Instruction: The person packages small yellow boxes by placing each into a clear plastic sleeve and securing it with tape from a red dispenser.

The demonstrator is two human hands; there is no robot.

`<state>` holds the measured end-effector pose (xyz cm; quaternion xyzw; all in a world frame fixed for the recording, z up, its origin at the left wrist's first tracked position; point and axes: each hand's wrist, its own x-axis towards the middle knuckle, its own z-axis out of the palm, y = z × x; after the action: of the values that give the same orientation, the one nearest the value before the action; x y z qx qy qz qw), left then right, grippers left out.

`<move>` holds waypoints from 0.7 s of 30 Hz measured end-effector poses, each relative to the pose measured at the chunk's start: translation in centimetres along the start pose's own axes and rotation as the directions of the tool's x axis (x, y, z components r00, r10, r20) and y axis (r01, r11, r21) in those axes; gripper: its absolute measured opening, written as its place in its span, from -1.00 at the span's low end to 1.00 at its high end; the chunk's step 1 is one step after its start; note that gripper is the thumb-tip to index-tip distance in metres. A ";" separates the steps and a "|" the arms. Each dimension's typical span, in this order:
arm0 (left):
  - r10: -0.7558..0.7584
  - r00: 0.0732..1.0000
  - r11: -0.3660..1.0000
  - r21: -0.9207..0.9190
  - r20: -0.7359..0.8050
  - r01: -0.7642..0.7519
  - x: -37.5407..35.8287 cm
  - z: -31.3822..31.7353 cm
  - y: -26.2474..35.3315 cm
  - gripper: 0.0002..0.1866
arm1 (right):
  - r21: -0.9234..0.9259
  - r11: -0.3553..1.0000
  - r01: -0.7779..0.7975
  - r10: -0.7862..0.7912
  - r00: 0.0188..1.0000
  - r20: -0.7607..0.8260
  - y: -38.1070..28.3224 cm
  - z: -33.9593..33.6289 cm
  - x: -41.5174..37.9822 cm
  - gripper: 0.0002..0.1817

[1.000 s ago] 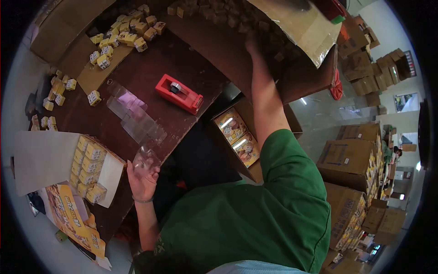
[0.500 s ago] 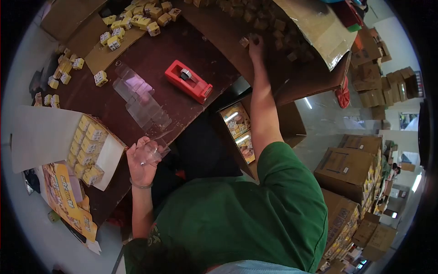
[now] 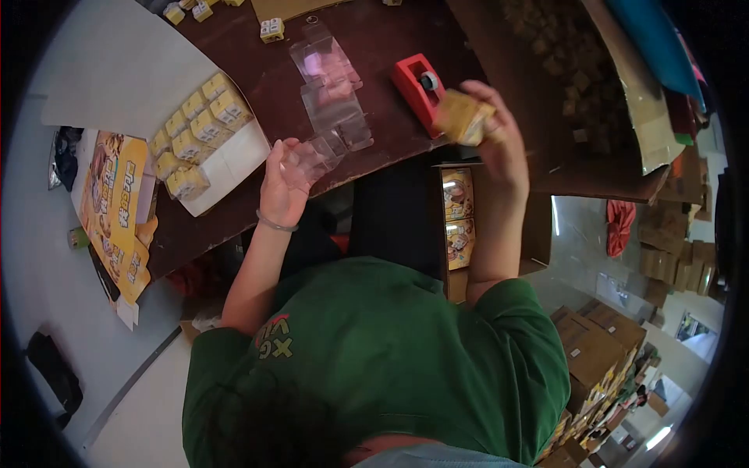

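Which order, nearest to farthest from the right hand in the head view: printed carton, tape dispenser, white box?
From the right hand:
1. Tape dispenser: just to its left.
2. White box: farther left, across the view.
3. Printed carton: far left, beyond the white box.

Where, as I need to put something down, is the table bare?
Bare table shows between the white carton and the clear plastic, and between that plastic and the red dispenser. Crowded: the white carton, with rows of yellow boxes; the right-hand carton, heaped with small boxes.
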<state>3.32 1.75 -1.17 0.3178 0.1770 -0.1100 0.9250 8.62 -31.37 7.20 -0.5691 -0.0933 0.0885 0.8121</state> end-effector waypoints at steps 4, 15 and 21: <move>0.171 0.979 0.982 0.065 0.112 -0.179 -0.1 -0.5 -0.4 -0.66 | 0.106 0.985 -0.138 0.126 0.986 0.112 4.8 7.9 -2.0 -0.51; 0.022 0.963 0.996 0.081 0.269 -0.046 -1.9 -2.4 0.7 -0.60 | -0.025 0.966 -0.258 0.257 0.939 0.229 5.3 9.7 -1.5 -0.43; 0.173 0.941 0.935 0.251 0.292 -0.250 -2.9 -0.8 0.6 -0.56 | -0.188 0.981 -0.053 0.053 0.999 -0.007 6.8 11.6 -2.2 -0.48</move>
<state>0.67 2.96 -0.29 0.4473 -0.0017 -0.0749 0.8912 3.28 -19.12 4.58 -0.6455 -0.0854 0.1003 0.7523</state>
